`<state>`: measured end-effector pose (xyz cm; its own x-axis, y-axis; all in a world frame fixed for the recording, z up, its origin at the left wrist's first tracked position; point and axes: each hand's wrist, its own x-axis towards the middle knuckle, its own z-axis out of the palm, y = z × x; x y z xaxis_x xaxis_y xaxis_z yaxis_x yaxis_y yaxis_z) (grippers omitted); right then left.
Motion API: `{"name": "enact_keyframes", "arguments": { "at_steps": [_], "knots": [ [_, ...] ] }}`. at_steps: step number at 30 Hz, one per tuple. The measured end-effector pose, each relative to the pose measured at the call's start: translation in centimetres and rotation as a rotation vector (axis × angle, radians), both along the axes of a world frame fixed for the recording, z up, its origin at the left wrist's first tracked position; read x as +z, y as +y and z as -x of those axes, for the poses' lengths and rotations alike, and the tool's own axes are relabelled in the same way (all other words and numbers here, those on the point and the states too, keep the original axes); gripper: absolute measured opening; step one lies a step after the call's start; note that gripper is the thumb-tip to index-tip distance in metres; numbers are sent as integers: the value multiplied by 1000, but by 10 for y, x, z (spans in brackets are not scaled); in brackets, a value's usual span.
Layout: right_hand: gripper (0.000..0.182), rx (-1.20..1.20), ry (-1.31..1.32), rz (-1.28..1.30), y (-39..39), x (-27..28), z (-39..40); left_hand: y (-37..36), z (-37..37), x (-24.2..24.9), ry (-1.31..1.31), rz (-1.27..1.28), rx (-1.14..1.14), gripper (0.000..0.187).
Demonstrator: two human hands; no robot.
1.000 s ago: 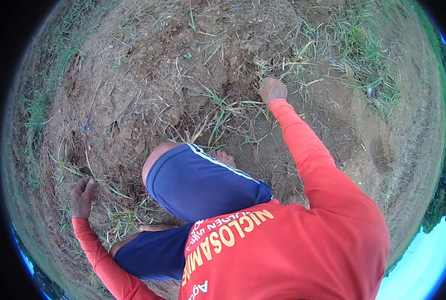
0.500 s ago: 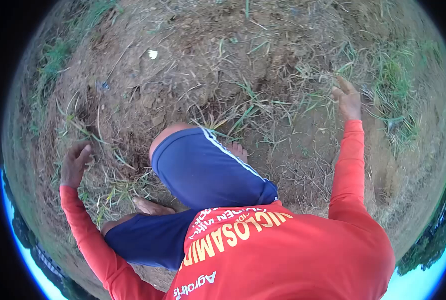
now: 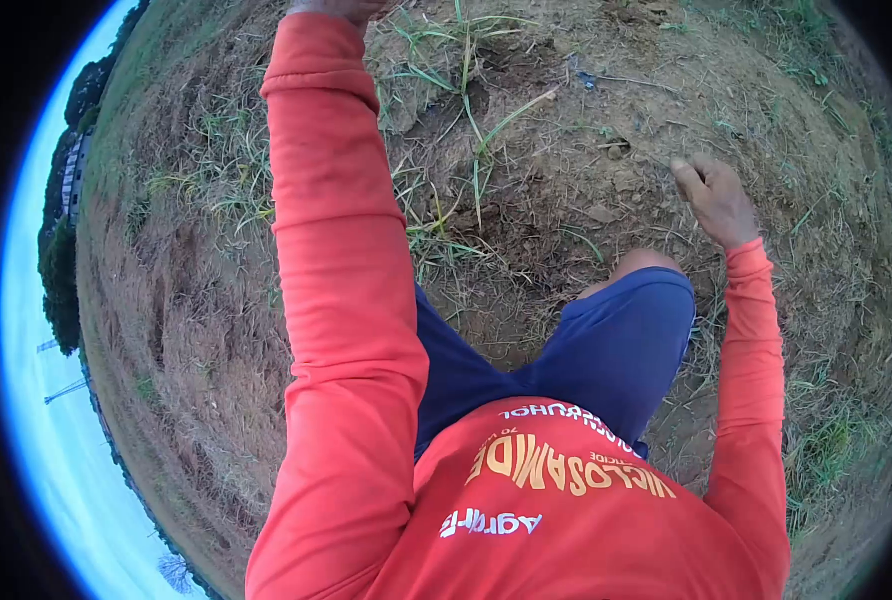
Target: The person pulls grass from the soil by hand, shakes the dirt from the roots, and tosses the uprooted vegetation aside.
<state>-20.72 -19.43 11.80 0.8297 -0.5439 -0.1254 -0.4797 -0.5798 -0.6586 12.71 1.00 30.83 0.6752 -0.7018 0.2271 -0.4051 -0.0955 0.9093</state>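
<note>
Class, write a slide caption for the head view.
Crouched on dry soil, right hand curled above grass; left hand reaches ahead.

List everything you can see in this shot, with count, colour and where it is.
Green grass tuft: one, green blades, top centre, just right of the left hand.
Dry grass: scattered, straw and pale green, left slope.
Bare soil: brown, centre to upper right.
Trees: dark green, far left edge.
Sky: pale blue, lower left rim.
Shorts: blue, centre.
Shirt: orange-red, yellow lettering, bottom.
Left hand: top edge, mostly cut off.
Right hand: upper right, fingers curled, over soil.
</note>
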Motion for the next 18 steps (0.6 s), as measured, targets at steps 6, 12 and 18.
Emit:
{"name": "enact_keyframes", "arguments": {
  "at_steps": [6, 12, 18],
  "knots": [
    [28, 439, 75, 163, 74, -12, -238, 62, -58, -6, 54, -33, 91, 37],
    [38, -349, 241, 132, 144, -118, -348, 127, -169, -46, 181, -151, 37, 30],
    [32, -607, 71, 137, 179, -132, -370, 149, -252, -82, 241, -62, -58, 40]
  ]
}}
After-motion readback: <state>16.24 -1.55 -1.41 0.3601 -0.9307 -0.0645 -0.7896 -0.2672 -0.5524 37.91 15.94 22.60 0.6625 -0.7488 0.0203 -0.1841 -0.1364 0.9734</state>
